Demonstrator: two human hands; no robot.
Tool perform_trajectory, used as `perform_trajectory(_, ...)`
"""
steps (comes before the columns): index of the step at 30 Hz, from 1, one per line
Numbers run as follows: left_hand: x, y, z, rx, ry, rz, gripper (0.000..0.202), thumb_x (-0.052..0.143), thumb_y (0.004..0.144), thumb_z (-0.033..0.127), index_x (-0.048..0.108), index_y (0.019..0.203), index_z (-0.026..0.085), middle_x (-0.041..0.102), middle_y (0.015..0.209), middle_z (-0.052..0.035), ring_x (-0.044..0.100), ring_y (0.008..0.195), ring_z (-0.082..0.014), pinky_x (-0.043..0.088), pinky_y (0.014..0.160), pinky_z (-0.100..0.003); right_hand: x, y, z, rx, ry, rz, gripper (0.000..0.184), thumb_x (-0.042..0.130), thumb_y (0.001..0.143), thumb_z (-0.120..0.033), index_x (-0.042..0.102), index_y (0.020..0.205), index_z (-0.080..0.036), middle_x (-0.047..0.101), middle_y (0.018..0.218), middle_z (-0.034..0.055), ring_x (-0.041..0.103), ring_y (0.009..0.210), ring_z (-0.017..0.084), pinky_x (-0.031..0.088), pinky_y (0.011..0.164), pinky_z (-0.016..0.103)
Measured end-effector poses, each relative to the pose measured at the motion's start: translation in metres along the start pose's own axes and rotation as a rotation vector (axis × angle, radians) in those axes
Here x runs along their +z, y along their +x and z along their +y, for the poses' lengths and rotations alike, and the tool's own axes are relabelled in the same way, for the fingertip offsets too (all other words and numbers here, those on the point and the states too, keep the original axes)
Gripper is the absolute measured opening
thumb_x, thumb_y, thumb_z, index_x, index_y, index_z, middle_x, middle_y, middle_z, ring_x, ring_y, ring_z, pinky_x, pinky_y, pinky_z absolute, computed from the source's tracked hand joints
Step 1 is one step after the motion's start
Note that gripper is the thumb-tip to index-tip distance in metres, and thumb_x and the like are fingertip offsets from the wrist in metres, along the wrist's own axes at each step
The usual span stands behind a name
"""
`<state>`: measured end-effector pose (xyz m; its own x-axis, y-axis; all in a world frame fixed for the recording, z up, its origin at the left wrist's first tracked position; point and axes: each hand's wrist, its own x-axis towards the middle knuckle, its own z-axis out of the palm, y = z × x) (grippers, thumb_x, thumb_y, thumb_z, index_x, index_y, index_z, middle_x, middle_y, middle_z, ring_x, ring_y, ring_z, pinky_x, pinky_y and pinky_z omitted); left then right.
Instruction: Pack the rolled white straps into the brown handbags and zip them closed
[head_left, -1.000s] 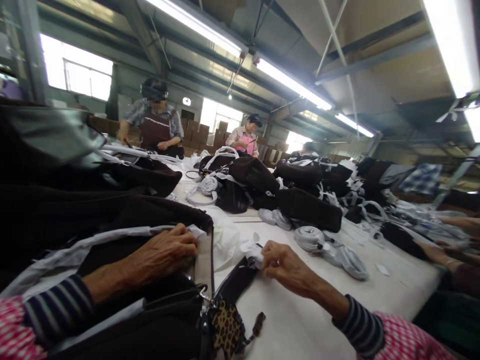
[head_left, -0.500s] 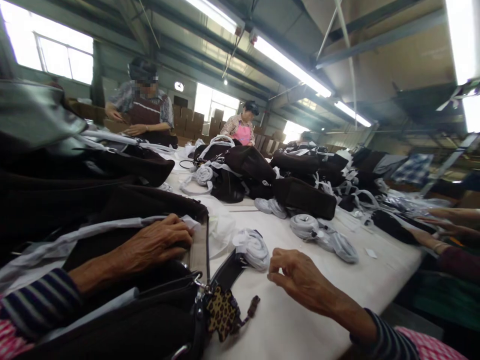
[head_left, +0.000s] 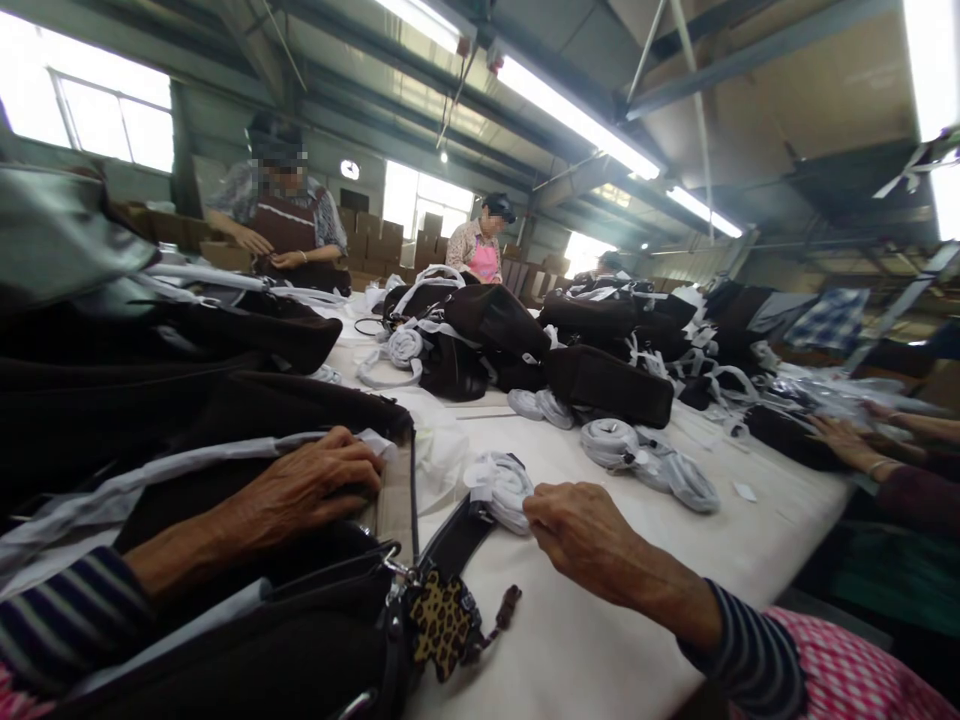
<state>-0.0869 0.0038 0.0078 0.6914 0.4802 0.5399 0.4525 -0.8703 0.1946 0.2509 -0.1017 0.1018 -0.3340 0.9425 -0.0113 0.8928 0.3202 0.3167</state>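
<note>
Bag [head_left: 300, 640], black, its mouth open, lies between seven and eight o'clock of my view. From my remote place I see the left hand [head_left: 315, 485] at eight o'clock, fingers bent over near the bag's edge; the fingertips are hidden, so I cannot tell whether they hold it. A white-wrapped handle [head_left: 217, 455] passes just behind this hand.

The right hand [head_left: 600, 550], at five o'clock, has its fingers curled narrow beside the pale coil [head_left: 504, 490]; whether it pinches the coil, I cannot tell. The coil is at six o'clock on the table [head_left: 570, 640], at the end of a black strap [head_left: 454, 535]. Lower, also at six, is a leopard charm [head_left: 442, 620]. More coils [head_left: 600, 450] lie at four o'clock. At three o'clock I notice a co-worker's hand [head_left: 844, 445].
</note>
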Motion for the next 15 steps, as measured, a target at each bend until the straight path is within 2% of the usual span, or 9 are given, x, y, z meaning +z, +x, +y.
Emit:
perform_trajectory(3,-0.001,0.001,0.0,-0.035,-0.059,-0.091,0.015,0.055,0.1,0.023,0.07,0.101,0.024,0.067,0.116,-0.0025,0.053,0.105,-0.0207,0.043,0.094,-0.029,-0.002,0.008,0.004,-0.074,0.002,-0.003,0.02,0.05,0.093,-0.011,0.066,0.086,-0.018,0.071,0.091,0.0039,0.063,0.075,0.015,0.026,0.062,0.03)
perform_trajectory(6,-0.002,0.002,0.0,-0.053,-0.084,-0.089,0.016,0.054,0.1,0.021,0.07,0.101,0.025,0.067,0.118,-0.003,0.053,0.108,-0.0215,0.042,0.097,-0.031,-0.005,0.017,0.011,-0.09,0.019,0.023,0.022,0.049,0.094,-0.008,0.067,0.084,-0.018,0.071,0.091,0.0044,0.062,0.074,0.015,0.028,0.062,0.029)
perform_trajectory(11,-0.001,0.001,0.0,-0.049,-0.104,-0.085,0.015,0.055,0.1,0.023,0.07,0.1,0.025,0.067,0.118,-0.0033,0.053,0.107,-0.0222,0.043,0.095,-0.032,-0.009,0.022,0.021,-0.2,0.287,0.022,0.018,0.059,0.09,-0.007,0.071,0.085,-0.019,0.073,0.088,0.002,0.064,0.082,0.015,0.038,0.073,0.024)
perform_trajectory(15,-0.001,0.0,-0.002,-0.036,-0.121,-0.071,0.016,0.054,0.102,0.028,0.07,0.101,0.025,0.067,0.119,-0.0029,0.053,0.109,-0.022,0.043,0.096,-0.031,-0.006,0.021,0.028,-0.173,0.369,0.035,0.019,0.059,0.088,-0.006,0.073,0.084,-0.018,0.074,0.087,0.0037,0.065,0.082,0.016,0.042,0.077,0.025)
